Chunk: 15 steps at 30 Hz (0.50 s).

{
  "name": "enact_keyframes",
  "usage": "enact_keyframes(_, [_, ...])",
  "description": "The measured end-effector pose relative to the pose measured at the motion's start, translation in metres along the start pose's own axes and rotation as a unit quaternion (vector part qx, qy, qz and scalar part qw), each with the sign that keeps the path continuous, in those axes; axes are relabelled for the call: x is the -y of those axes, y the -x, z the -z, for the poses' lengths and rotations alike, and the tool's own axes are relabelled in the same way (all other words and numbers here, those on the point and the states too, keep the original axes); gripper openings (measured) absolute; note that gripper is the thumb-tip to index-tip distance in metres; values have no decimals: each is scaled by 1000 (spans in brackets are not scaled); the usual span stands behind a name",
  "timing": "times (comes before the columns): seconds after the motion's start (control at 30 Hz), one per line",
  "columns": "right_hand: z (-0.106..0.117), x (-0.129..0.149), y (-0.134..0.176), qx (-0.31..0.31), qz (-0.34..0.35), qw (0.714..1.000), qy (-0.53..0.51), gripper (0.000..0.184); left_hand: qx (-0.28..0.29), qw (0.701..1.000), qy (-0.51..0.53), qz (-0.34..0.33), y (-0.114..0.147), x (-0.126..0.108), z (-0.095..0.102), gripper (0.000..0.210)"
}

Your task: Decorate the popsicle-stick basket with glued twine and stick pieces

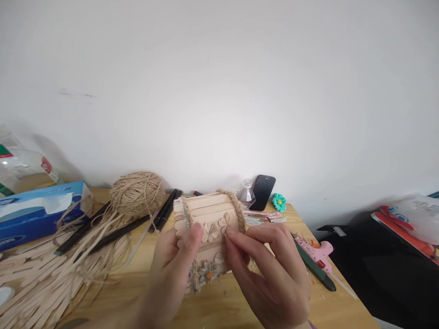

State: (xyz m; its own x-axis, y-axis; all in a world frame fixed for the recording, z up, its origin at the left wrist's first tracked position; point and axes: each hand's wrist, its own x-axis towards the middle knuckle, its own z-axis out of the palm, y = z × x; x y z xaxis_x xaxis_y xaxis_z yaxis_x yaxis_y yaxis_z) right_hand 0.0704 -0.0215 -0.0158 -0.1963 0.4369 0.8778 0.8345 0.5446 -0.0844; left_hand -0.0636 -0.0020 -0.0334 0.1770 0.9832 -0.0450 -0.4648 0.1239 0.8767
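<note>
Over the wooden table [212,313], stick cylinder [212,208] sits between both hands: left hand [173,262] grips its left side, thumb across front; right hand [274,269], fingertips narrowed, pinches petal flower [225,221] on it. Twine ball [137,194] behind, phone [265,192] too.

A scuffed white wall [219,91] stands behind a wooden table [214,310].

– What's cut off?
– Bottle [29,167] and tissue box [51,219], left edge; bag [420,214], right edge.
– Hidden?
– Left hand [173,262], partly, behind the barrel [209,211].
– Right hand's [274,269] pinch?
– Too small to tell.
</note>
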Motion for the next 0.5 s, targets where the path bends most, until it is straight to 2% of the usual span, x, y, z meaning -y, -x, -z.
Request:
enact_keyframes(0.1, [1,0,2,6,-8,1000,-1,14,-11,1000,-5,-2,1,0,0,32])
enact_keyframes(0.27, [5,-5,6,-4,-29,998,-63,22,-12,1000,26,-1,0,0,-1,28])
enact_keyframes(0.5, [4,-6,2,7,-4,1000,-26,19,7,999,34,7,-1,0,-1,27])
